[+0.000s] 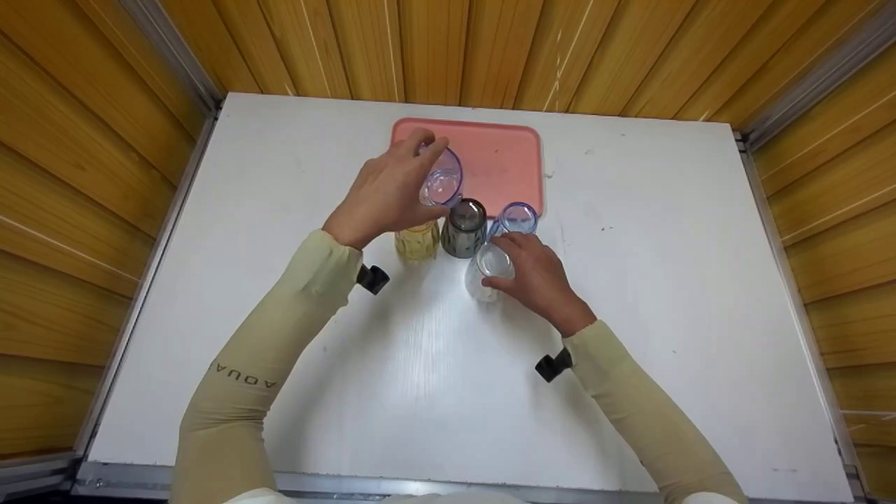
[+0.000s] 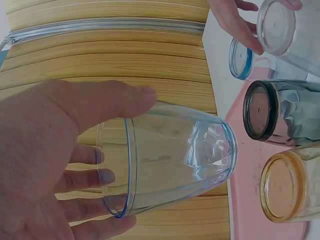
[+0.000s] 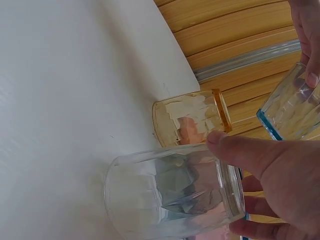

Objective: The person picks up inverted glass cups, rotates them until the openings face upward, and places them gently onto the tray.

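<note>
My left hand (image 1: 383,190) grips a clear, blue-tinted drinking glass (image 1: 446,183) near its rim. That glass is mouth up, raised over the near left part of the pink tray (image 1: 500,154). With thumb and fingers, my right hand (image 1: 537,278) holds a colourless glass (image 3: 170,195) around its base; this one is mouth down on the white table. Close by, a yellow glass (image 1: 416,246), a dark grey glass (image 1: 463,236) and a blue glass (image 1: 519,217) stand upside down near the tray's front edge. The right hand partly hides the blue one.
A white table (image 1: 420,392) spreads around the glasses and tray. Wood-patterned panels (image 1: 462,56) rise behind it and at both sides, with metal strips (image 1: 171,49) at the corners.
</note>
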Demonstrator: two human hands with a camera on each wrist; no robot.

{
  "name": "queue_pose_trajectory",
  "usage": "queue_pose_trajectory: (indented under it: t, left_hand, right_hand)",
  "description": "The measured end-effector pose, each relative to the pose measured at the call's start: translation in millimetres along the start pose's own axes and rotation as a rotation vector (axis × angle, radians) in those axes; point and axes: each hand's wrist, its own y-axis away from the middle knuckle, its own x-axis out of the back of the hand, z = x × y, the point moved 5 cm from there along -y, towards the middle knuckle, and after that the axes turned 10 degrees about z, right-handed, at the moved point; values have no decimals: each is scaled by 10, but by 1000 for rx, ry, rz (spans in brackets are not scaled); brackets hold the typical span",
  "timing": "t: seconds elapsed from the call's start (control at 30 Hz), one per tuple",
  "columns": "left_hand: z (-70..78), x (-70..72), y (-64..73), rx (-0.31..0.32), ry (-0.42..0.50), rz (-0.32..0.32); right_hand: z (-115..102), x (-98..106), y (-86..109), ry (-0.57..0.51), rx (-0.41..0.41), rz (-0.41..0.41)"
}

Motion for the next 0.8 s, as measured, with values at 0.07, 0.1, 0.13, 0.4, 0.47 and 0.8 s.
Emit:
queue_pose_trajectory:
  t: [0.07,0.1,0.13,0.4,0.47,0.8]
  left_hand:
    - [-17,-8,-10,17,8,-9]
    - [-26,-12,-14,26,11,-15]
    - [-33,-16,-19,35,13,-20]
    - [-91,-44,-52,52,-2,-25]
    - [-104,-50,-61,51,-3,-19]
    - [-173,-76,-95,61,17,15]
  right_hand:
    - [-6,3,0,0,-3,-7]
    - [-12,6,-1,2,-1,-9]
    - [-18,10,-3,4,2,-11]
    - [-54,27,-16,25,-3,-28]
    - [-62,27,-18,28,-7,-33]
    - [-66,-1,-31,63,12,-31]
